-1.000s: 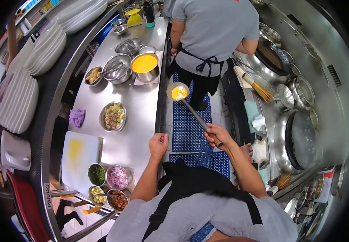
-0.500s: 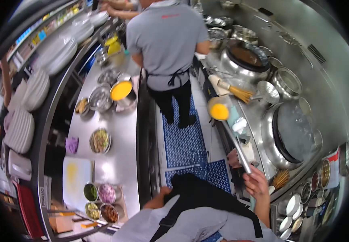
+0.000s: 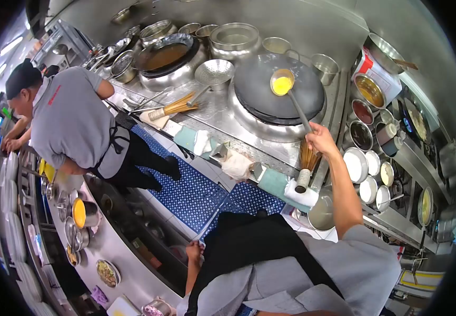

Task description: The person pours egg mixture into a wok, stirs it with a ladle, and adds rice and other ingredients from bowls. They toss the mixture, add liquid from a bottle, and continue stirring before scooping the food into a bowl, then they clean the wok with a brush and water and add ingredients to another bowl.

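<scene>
My right hand (image 3: 320, 139) is closed round the long handle of a ladle (image 3: 298, 109), whose bowl holds yellow liquid (image 3: 281, 85) that looks like beaten egg. The ladle's bowl hangs over a large dark wok (image 3: 259, 100) set on a round steel burner. Down by the black apron (image 3: 244, 247), my left hand (image 3: 195, 250) has its fingers curled in, with nothing showing in them. A bamboo brush (image 3: 305, 171) stands just below my right hand.
A person (image 3: 78, 113) in a grey shirt stands at the left. Nearby are a second wok (image 3: 165, 57), a perforated strainer (image 3: 215, 72) and another bamboo brush (image 3: 172, 108). Seasoning bowls (image 3: 355, 164) fill the right side. A steel counter (image 3: 125, 268) holds a yellow-filled pot (image 3: 85, 213).
My view has turned right towards the stove. My right hand has carried the ladle of yellow liquid from the stove's front edge to above the wok. My left hand stays low.
</scene>
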Tool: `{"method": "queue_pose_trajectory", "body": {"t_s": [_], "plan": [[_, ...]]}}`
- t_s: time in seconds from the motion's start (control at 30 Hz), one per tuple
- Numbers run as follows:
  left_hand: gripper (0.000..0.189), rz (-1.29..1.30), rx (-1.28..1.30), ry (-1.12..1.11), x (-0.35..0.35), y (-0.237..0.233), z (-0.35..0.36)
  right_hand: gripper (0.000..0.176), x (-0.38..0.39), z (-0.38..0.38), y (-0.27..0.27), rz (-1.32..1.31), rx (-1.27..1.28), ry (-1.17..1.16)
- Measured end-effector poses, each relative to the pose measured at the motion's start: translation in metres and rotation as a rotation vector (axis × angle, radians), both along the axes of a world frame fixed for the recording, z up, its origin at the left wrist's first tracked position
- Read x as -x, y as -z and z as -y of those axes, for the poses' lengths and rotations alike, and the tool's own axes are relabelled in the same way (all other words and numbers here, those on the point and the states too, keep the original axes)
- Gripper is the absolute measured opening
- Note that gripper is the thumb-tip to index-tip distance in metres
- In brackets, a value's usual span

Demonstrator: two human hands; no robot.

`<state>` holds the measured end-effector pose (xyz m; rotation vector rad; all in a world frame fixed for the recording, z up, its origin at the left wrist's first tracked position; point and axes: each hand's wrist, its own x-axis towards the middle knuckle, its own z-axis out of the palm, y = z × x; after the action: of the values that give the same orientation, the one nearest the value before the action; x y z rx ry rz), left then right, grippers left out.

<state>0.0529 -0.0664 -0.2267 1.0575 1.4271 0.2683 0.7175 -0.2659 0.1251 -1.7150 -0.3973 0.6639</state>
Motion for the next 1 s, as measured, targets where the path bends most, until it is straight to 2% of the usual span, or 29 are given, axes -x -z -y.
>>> {"method": "queue_pose_trajectory", "body": {"t_s": [0.07, 0.13, 0.17, 0.2, 0.3, 0.4, 0.53, 0.7, 0.77, 0.83, 0.9, 1.0], "plan": [[0.028, -0.053, -0.141, 0.062, -0.019, -0.036, 0.001, 0.070, -0.026, 0.007, 0.017, 0.088, 0.102, 0.048], [0.028, -0.093, -0.299, 0.164, -0.040, -0.089, 0.006, 0.071, -0.033, 0.013, 0.051, 0.482, 0.218, 0.119], [0.028, -0.122, -0.343, 0.216, -0.046, -0.100, 0.006, 0.072, -0.038, 0.010, 0.067, 0.687, 0.272, 0.155], [0.027, -0.158, -0.351, 0.272, -0.044, -0.099, 0.009, 0.073, -0.038, 0.007, 0.084, 0.744, 0.161, 0.204], [0.025, -0.310, -0.295, 0.475, -0.018, -0.064, 0.007, 0.073, 0.015, -0.011, 0.004, 0.086, -0.004, 0.265], [0.023, -0.397, -0.213, 0.588, 0.003, -0.036, -0.018, 0.073, 0.019, -0.021, 0.018, -0.076, -0.109, 0.218], [0.021, -0.368, -0.115, 0.574, 0.008, -0.020, -0.080, 0.074, 0.033, -0.054, 0.017, -0.200, -0.188, 0.225], [0.018, -0.092, 0.089, 0.345, -0.027, -0.004, -0.160, 0.067, 0.036, -0.082, 0.020, -0.354, -0.256, 0.268], [0.017, 0.011, 0.139, 0.284, -0.047, 0.000, -0.184, 0.063, 0.036, -0.097, 0.008, -0.252, -0.161, 0.315], [0.015, 0.079, 0.165, 0.265, -0.061, 0.004, -0.201, 0.062, 0.033, -0.115, 0.019, -0.157, -0.079, 0.345], [0.014, 0.110, 0.173, 0.277, -0.075, 0.004, -0.212, 0.056, 0.037, -0.118, 0.027, -0.283, -0.224, 0.351], [0.016, 0.090, 0.195, 0.341, -0.081, -0.006, -0.228, 0.053, 0.065, -0.095, -0.004, -0.421, -0.317, 0.349]]}}
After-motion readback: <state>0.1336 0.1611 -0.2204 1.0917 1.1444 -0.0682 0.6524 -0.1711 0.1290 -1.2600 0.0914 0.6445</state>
